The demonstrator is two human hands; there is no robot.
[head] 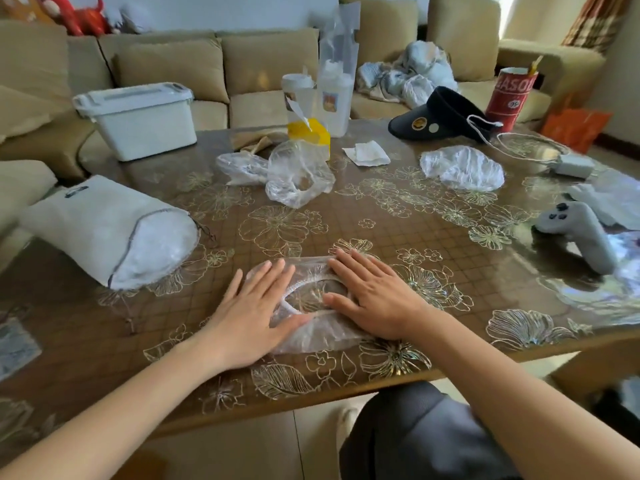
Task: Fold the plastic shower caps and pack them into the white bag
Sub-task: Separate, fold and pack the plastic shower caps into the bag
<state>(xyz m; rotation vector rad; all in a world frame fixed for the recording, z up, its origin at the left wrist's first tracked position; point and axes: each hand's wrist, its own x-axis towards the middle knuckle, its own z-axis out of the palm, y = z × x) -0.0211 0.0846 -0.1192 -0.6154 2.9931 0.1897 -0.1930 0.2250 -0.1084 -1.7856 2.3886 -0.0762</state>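
A clear plastic shower cap [311, 332] lies flat near the table's front edge, its elastic ring showing in the middle. My left hand [251, 313] presses flat on its left side with straight fingers. My right hand [372, 296] presses flat on its right side. The white bag [100, 226] lies on its side at the left, its mouth toward me and stuffed with plastic. Another clear cap [299, 174] sits crumpled at mid-table with a second one [242, 168] beside it. A whitish cap [462, 168] lies at the right.
A white lidded box [138, 119] stands at the back left. Clear packets [322, 98] stand at the back centre. A black visor [440, 116], red can [510, 97], grey game controller [578, 230] and charger [571, 166] fill the right side. A sofa [214, 64] lies behind the table.
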